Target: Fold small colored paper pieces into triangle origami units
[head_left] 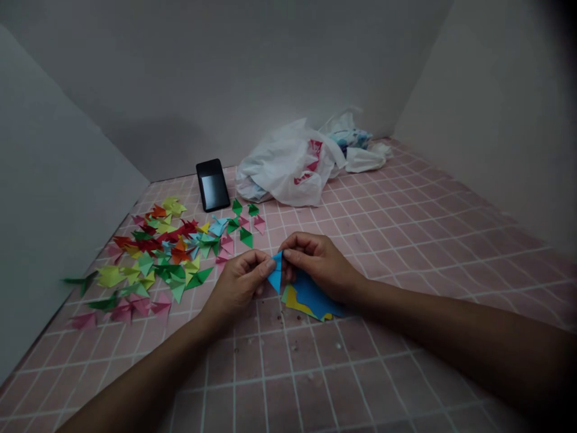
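L hand (238,282) & R hand (318,264) both pinched on blue paper tip (276,272) betw. them, held up to keep it off tiles; yellow-blue paper (306,299) just under R hand, folded paper pcs (166,252) left of L hand.

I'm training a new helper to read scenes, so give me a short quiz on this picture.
1. True or false: the left hand and right hand both pinch a blue paper triangle.
2. Which is nearer the back wall: the black smartphone or the many-coloured folded paper pieces?
3. What lies right of the phone? A: steel ruler. B: crumpled white plastic bag. C: scissors.
Key: 1 true; 2 the black smartphone; 3 B.
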`<state>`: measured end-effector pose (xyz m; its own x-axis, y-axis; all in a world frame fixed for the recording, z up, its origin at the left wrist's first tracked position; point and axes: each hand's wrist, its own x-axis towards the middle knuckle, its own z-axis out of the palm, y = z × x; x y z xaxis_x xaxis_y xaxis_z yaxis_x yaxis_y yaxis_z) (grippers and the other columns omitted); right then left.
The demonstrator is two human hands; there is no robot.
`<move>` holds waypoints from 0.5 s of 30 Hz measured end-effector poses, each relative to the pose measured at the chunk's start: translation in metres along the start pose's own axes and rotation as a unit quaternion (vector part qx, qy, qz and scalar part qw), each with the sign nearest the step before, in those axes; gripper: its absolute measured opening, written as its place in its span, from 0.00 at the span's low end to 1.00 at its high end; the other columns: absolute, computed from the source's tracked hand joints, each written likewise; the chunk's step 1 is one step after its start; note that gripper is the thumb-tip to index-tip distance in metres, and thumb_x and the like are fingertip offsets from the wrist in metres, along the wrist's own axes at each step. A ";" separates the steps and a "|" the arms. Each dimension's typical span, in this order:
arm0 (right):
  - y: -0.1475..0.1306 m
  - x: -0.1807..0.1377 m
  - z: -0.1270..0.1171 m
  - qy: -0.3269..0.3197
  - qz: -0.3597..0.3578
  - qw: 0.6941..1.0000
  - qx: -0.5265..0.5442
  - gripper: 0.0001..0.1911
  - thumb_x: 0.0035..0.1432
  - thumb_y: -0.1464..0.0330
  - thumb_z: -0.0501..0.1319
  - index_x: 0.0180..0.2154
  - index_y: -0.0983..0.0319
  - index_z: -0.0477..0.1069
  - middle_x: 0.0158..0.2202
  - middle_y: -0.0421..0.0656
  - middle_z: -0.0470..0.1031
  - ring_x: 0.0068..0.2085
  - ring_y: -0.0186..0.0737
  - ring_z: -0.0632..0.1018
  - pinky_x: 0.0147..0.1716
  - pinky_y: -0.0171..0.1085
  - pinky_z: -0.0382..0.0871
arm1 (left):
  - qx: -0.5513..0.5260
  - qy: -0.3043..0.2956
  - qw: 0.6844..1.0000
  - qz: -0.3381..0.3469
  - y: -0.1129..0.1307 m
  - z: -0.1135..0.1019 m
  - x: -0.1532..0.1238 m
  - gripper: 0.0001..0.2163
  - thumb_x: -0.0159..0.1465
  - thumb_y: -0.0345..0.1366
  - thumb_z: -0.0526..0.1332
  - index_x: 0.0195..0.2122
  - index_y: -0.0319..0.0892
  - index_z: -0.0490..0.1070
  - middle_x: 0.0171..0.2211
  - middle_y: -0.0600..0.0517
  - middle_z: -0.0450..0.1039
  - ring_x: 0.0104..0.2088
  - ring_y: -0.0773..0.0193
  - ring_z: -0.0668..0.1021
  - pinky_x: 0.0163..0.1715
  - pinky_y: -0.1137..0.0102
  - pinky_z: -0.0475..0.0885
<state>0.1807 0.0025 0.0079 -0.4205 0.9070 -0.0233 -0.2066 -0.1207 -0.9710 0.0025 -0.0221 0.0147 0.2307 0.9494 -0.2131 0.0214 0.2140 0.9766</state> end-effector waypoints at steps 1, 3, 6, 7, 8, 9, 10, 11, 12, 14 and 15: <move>0.001 0.000 0.000 0.002 0.000 1.000 -0.010 0.03 0.56 0.69 0.62 0.31 0.63 0.70 0.22 0.36 0.73 0.23 0.30 0.74 0.25 0.31 0.68 | -0.003 0.003 1.000 -0.002 0.000 0.000 0.000 0.13 0.60 0.44 0.66 0.29 0.39 0.72 0.18 0.59 0.64 0.18 0.75 0.63 0.19 0.77 0.57; 0.002 0.000 0.001 0.005 0.000 1.000 -0.029 0.04 0.57 0.69 0.61 0.31 0.63 0.69 0.23 0.36 0.73 0.23 0.30 0.73 0.25 0.31 0.68 | -0.010 0.012 1.000 -0.003 -0.002 0.000 0.001 0.12 0.60 0.44 0.67 0.32 0.40 0.73 0.19 0.59 0.65 0.18 0.75 0.62 0.19 0.77 0.56; 0.002 -0.001 0.002 0.005 0.000 0.999 -0.048 0.04 0.57 0.69 0.60 0.31 0.63 0.69 0.23 0.37 0.73 0.23 0.30 0.73 0.25 0.32 0.68 | -0.004 0.017 1.000 -0.003 -0.003 -0.001 0.001 0.11 0.60 0.44 0.67 0.34 0.40 0.75 0.18 0.60 0.64 0.18 0.75 0.61 0.19 0.77 0.55; 0.002 -0.001 0.003 0.004 -0.001 0.999 -0.051 0.04 0.57 0.70 0.59 0.31 0.63 0.69 0.23 0.37 0.72 0.23 0.30 0.73 0.25 0.32 0.68 | 0.002 0.014 1.000 -0.004 -0.004 -0.002 0.001 0.11 0.61 0.44 0.66 0.33 0.39 0.75 0.17 0.60 0.63 0.17 0.75 0.61 0.19 0.77 0.54; 0.001 -0.001 0.003 0.004 -0.003 0.999 -0.050 0.03 0.57 0.70 0.59 0.31 0.63 0.69 0.23 0.36 0.72 0.23 0.30 0.73 0.25 0.32 0.67 | 0.004 0.010 1.000 -0.005 -0.004 -0.002 0.001 0.12 0.61 0.44 0.65 0.31 0.39 0.75 0.17 0.59 0.63 0.17 0.75 0.60 0.18 0.77 0.53; 0.000 -0.001 0.003 0.005 -0.005 0.999 -0.048 0.03 0.57 0.70 0.59 0.31 0.62 0.68 0.23 0.36 0.72 0.23 0.30 0.73 0.25 0.32 0.67 | 0.003 0.007 1.000 -0.007 -0.004 -0.002 0.001 0.12 0.62 0.44 0.65 0.30 0.39 0.75 0.16 0.59 0.62 0.17 0.75 0.60 0.18 0.77 0.53; -0.001 -0.001 0.003 0.005 -0.009 0.999 -0.046 0.02 0.57 0.70 0.59 0.32 0.62 0.68 0.23 0.36 0.72 0.23 0.30 0.73 0.25 0.32 0.67 | -0.001 0.005 1.000 -0.009 -0.003 -0.002 0.001 0.12 0.62 0.44 0.65 0.29 0.39 0.74 0.16 0.59 0.62 0.17 0.75 0.60 0.18 0.77 0.52; -0.002 -0.001 0.003 0.005 -0.011 0.999 -0.044 0.01 0.56 0.70 0.60 0.33 0.62 0.68 0.24 0.36 0.72 0.24 0.30 0.73 0.26 0.32 0.67 | -0.008 0.004 1.000 -0.011 -0.003 -0.002 0.001 0.12 0.61 0.43 0.65 0.28 0.39 0.74 0.16 0.59 0.62 0.17 0.75 0.60 0.18 0.77 0.52; -0.003 -0.001 0.003 0.003 -0.014 0.999 -0.044 0.02 0.55 0.71 0.60 0.33 0.62 0.68 0.24 0.36 0.73 0.24 0.31 0.73 0.26 0.33 0.67 | -0.014 0.005 1.000 -0.013 -0.003 -0.002 0.001 0.12 0.61 0.43 0.65 0.28 0.38 0.74 0.16 0.59 0.62 0.17 0.75 0.59 0.18 0.77 0.51; -0.004 -0.002 0.003 0.002 -0.019 0.999 -0.047 0.03 0.54 0.72 0.60 0.34 0.62 0.69 0.25 0.36 0.73 0.25 0.31 0.73 0.26 0.33 0.67 | -0.025 0.010 0.999 -0.020 -0.003 -0.002 0.001 0.13 0.60 0.43 0.65 0.27 0.38 0.72 0.15 0.60 0.60 0.17 0.75 0.58 0.18 0.76 0.49; -0.004 -0.002 0.003 0.001 -0.020 0.999 -0.049 0.03 0.54 0.72 0.60 0.33 0.62 0.69 0.26 0.37 0.73 0.25 0.31 0.73 0.26 0.33 0.67 | -0.029 0.012 0.999 -0.023 -0.003 -0.001 0.001 0.13 0.60 0.43 0.66 0.27 0.38 0.72 0.15 0.60 0.59 0.16 0.76 0.58 0.17 0.76 0.49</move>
<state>0.1796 0.0003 0.0127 -0.4110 0.9115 0.0155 -0.1363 -0.0447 -0.9897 0.0014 -0.0212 0.0113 0.2083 0.9430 -0.2594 -0.0248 0.2702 0.9625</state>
